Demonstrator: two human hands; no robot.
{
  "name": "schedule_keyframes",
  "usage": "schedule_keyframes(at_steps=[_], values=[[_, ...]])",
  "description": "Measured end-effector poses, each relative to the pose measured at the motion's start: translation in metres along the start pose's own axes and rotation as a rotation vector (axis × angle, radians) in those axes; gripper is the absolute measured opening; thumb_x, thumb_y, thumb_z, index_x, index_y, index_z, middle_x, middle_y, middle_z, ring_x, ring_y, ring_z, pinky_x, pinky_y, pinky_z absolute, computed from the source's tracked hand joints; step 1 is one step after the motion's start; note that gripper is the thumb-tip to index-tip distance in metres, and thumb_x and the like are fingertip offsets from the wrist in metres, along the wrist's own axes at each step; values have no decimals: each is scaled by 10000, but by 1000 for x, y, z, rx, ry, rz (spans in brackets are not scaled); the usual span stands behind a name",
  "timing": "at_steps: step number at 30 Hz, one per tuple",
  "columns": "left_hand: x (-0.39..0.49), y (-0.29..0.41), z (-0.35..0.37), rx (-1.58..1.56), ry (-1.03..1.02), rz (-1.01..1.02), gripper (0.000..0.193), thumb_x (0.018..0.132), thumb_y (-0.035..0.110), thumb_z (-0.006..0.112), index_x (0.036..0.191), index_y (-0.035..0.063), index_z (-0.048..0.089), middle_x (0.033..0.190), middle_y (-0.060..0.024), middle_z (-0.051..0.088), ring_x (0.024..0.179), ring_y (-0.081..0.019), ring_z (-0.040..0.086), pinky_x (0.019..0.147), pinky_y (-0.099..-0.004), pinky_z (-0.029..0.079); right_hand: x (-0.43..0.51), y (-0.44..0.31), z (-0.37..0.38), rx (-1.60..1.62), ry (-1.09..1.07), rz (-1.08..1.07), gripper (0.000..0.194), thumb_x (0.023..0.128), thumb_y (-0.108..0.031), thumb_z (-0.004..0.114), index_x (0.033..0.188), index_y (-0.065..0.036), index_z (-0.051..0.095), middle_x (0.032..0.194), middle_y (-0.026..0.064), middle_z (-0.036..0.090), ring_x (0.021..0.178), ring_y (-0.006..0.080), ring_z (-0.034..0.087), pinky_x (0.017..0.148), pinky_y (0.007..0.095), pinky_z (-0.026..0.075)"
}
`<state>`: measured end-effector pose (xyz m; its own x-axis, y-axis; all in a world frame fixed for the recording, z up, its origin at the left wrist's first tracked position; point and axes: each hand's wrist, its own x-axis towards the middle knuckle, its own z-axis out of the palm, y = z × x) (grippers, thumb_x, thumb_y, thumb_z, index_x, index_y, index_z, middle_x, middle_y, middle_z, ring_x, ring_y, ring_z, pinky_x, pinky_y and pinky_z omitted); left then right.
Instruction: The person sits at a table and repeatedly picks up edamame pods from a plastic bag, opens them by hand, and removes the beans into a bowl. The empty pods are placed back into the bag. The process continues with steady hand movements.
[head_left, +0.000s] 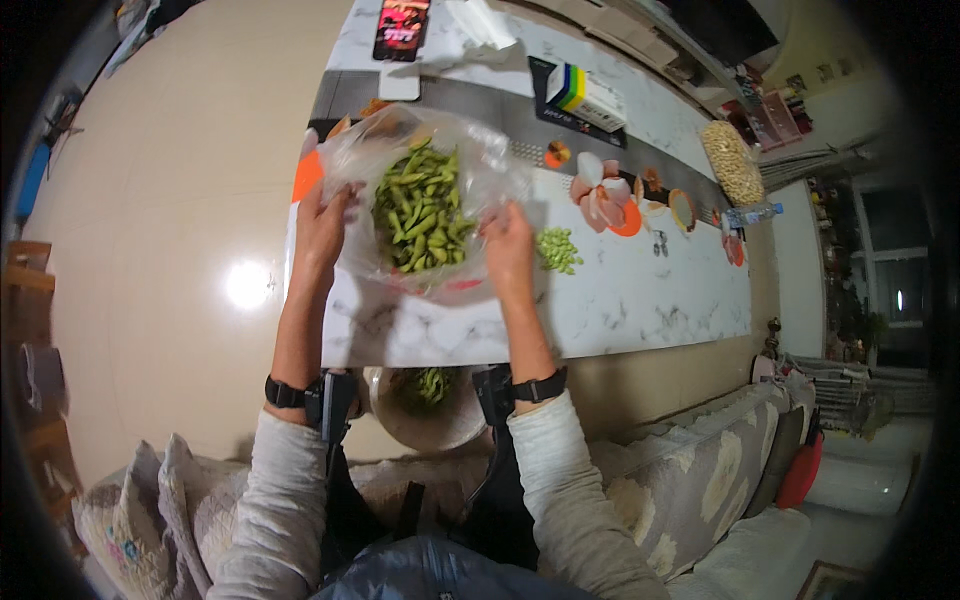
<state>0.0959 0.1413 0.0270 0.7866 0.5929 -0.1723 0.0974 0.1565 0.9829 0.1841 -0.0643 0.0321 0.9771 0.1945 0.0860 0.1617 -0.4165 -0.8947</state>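
A clear plastic bag (487, 161) lies spread wide on the table, with a heap of green edamame pods (424, 214) inside it. My left hand (322, 225) grips the bag's left edge, thumb and fingers pinched on the film. On the opposite side, my right hand (508, 244) has hold of the bag's right edge. Just right of that hand, a small pile of shelled green beans (559, 250) rests directly on the tabletop. Below the table edge, between my knees, a round bin (457, 435) contains green pods or husks.
The marble-patterned table (637, 315) also bears a phone (401, 28) with a lit screen, a tissue box (586, 97) and crumpled white paper (484, 24). Farther right are a bag of pale snacks or nuts (731, 163) and a plastic bottle (752, 215). A sofa (697, 480) runs behind me.
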Motion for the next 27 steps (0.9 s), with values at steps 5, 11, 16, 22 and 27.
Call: schedule_keyframes(at_steps=[5,11,16,22,27], values=[[-4,4,-8,-195,-15,128,265,930,244,551,1080,32,596,1037,-83,654,840,-155,586,711,-300,477,4,-5,-9,331,51,-276,270,852,22,405,1089,32,535,787,58,569,695,135,544,677,265,465],[6,-5,-24,128,17,63,287,887,181,551,1056,-49,581,924,-96,663,779,-165,604,729,-313,476,9,7,-12,179,-29,54,286,836,35,452,1103,20,556,900,56,599,811,122,551,750,245,440],[-6,15,-17,319,248,340,431,802,89,634,1206,8,507,1142,-146,583,937,-226,583,809,-333,470,3,-31,-39,-150,215,-282,215,795,21,514,1009,12,541,1204,175,470,1155,282,465,978,368,372],[-40,41,15,301,-76,831,391,753,-101,592,1117,38,558,1057,-104,587,845,-180,614,754,-292,497,-34,-77,-32,-267,368,-826,199,754,62,521,922,-40,548,1317,192,389,1224,360,405,1018,430,332],[-37,15,28,496,-221,547,432,794,-42,614,1207,46,525,1150,-111,578,1015,-230,602,810,-326,505,-38,-42,-9,-158,-259,-648,335,776,-8,603,1109,-25,563,1340,234,402,1190,351,466,986,422,381]])
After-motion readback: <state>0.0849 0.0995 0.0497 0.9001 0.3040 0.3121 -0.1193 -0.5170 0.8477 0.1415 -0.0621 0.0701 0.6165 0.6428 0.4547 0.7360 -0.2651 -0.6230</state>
